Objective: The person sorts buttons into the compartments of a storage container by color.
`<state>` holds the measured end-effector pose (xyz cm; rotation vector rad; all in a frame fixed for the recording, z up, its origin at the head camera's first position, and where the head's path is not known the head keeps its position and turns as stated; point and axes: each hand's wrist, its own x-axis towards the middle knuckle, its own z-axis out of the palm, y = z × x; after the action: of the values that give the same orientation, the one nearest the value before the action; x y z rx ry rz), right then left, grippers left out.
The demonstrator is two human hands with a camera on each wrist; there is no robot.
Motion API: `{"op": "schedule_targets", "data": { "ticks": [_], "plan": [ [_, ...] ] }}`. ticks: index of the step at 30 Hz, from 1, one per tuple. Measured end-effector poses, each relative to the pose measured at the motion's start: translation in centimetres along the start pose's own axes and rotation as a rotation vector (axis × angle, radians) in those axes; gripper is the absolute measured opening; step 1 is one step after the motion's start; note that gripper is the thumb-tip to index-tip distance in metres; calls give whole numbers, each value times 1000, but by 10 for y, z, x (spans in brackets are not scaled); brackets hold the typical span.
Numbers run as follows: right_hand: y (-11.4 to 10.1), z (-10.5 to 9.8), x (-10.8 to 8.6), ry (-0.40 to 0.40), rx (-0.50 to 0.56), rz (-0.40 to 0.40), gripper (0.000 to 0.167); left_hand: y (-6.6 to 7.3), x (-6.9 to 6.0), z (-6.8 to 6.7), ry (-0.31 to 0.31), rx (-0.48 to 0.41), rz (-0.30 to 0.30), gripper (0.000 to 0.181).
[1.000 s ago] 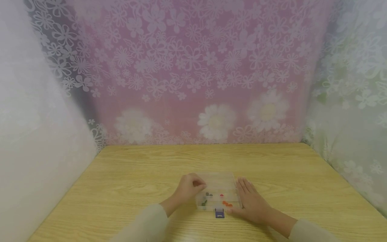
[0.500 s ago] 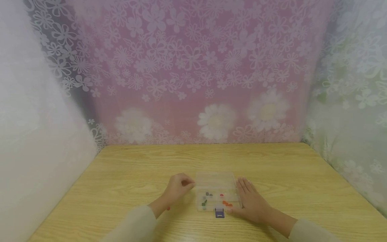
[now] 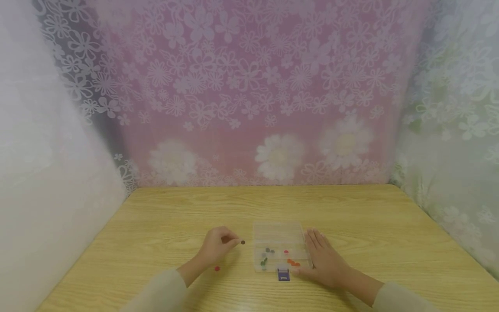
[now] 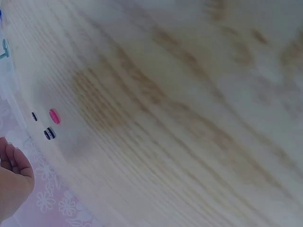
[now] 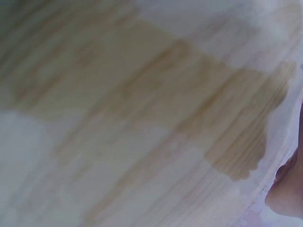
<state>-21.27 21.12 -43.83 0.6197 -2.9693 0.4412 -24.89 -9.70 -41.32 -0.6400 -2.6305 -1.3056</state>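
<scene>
A clear compartment box (image 3: 278,229) with a purple latch (image 3: 283,274) stands on the table with its lid raised. Small button-like pieces lie inside: green (image 3: 263,263), dark (image 3: 267,250), red (image 3: 286,251) and orange (image 3: 293,262). To the left, my left hand (image 3: 217,245) hovers low with loosely curled fingers; nothing shows between them. Just beyond its fingertips is a dark round piece (image 3: 243,242). The left wrist view shows a pink piece (image 4: 54,116) and striped dark pieces (image 4: 49,133) on the table. My right hand (image 3: 327,262) lies with straight fingers against the box's right side.
The wooden table (image 3: 175,216) stretches back to a pink flowered cloth (image 3: 249,86). A pale sheet (image 3: 46,151) hangs at the left and another flowered cloth (image 3: 452,151) at the right. The right wrist view holds mostly tabletop.
My left hand has moved from over the box's left side leftward to the table, uncovering a red piece and then a dark one. The right hand stays against the box.
</scene>
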Motion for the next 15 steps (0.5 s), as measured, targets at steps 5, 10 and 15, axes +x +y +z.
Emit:
{"op": "schedule_targets", "data": {
  "ticks": [5,10,15],
  "plan": [
    [1,1,0,3,-15,-1,107,-3,-7,-4,-9,2,-2,9],
    [1,2,0,17,-21,-7,106,-7,-13,-8,-23,-24,-2,8],
    [2,4,-1,25,-4,1,106,-13,-18,-12,-42,-24,-16,8]
  ]
}}
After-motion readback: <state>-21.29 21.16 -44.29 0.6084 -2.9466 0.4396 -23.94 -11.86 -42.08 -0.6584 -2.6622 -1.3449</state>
